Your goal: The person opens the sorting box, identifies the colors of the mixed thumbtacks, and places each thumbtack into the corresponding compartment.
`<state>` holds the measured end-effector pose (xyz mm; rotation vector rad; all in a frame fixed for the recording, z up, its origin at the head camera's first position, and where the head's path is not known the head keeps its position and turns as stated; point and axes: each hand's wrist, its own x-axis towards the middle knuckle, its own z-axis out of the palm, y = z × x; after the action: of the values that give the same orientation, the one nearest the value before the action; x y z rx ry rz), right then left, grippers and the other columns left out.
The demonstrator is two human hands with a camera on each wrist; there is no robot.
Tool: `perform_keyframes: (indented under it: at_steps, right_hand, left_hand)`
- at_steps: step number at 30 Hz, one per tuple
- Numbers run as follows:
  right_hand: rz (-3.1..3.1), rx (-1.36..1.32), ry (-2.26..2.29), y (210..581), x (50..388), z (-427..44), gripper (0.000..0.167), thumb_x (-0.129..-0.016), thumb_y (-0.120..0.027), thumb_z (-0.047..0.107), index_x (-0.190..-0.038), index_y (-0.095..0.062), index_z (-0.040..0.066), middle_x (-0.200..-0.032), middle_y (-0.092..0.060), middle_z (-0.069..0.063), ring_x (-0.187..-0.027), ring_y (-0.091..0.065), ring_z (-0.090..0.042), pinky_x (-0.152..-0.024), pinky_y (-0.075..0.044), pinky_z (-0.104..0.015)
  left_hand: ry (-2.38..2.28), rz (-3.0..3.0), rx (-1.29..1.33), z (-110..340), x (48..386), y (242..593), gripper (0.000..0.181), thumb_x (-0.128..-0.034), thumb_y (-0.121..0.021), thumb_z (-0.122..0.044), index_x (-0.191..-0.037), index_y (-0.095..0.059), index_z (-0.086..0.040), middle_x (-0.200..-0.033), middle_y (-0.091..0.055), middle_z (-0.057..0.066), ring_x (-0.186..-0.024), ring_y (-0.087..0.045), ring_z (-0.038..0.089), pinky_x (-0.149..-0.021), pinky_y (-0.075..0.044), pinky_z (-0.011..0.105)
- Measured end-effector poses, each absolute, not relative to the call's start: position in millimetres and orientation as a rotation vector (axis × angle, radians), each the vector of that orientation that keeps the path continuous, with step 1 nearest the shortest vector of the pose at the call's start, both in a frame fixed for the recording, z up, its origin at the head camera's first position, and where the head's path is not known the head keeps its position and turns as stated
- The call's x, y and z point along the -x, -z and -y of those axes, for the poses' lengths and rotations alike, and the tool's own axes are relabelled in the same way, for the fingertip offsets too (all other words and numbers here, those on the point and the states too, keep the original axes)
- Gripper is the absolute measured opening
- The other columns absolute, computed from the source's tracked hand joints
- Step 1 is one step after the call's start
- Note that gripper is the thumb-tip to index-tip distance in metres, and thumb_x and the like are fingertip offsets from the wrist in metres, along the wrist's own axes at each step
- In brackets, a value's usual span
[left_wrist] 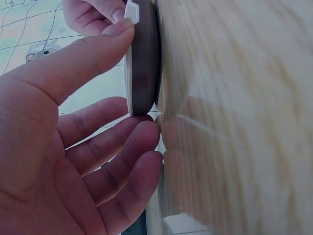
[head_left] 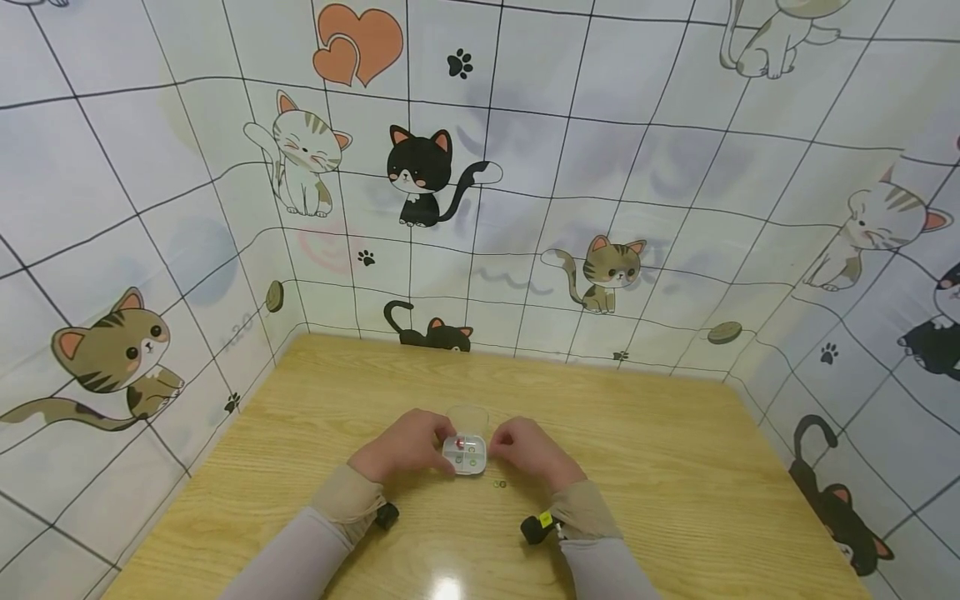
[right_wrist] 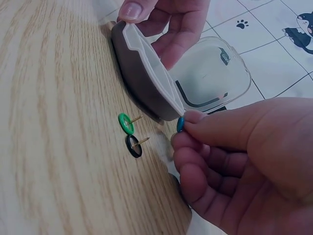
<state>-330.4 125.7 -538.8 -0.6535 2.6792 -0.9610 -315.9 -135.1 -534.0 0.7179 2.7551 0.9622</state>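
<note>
A small pill box (head_left: 465,472) with a dark body and white divided compartments stands on the table, its clear lid (right_wrist: 210,73) swung open at the back. My left hand (head_left: 405,443) grips the box's left side, thumb on the rim and fingers along the far side. Something red lies in the back left compartment; small items in the others are too small to identify. Just right of the box, my right hand (head_left: 534,452) pinches a blue thumbtack (right_wrist: 180,124) between thumb and forefinger. Below them, a green thumbtack (right_wrist: 126,124) and a black thumbtack (right_wrist: 133,146) lie points up on the wood.
The wooden table (head_left: 660,467) spreads out on both sides of the hands. Behind it and at both sides hangs a white cloth (head_left: 517,183) with a grid and cat drawings. Each wrist carries a small black camera (head_left: 387,515).
</note>
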Motion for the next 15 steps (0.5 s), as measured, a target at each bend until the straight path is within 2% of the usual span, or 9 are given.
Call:
perform_keyframes:
  at_steps: [12,15]
  right_hand:
    - [-2.734,0.567,1.122,540.5,333.4,-127.4,0.011,-0.100,-0.070,0.011,-0.092,-0.078,0.011,-0.086,-0.068,0.002,-0.082,-0.057,-0.012,-0.077,-0.048,-0.030]
    - [-2.723,0.518,1.192,541.6,334.5,-127.7,0.012,-0.101,-0.069,0.012,-0.093,-0.078,0.009,-0.084,-0.068,0.000,-0.079,-0.057,-0.013,-0.074,-0.048,-0.029]
  left_hand:
    - [-0.966,-2.748,-0.711,134.7,315.6,533.2,0.046,-0.0717,-0.098,-0.031,-0.109,-0.078,-0.014,-0.096,-0.073,-0.007,-0.088,-0.060,0.013,-0.086,-0.050,0.034]
    - [-0.959,-2.751,-0.707,134.7,316.0,533.5,0.046,-0.0719,-0.098,-0.031,-0.109,-0.078,-0.014,-0.096,-0.073,-0.007,-0.088,-0.060,0.013,-0.087,-0.050,0.035]
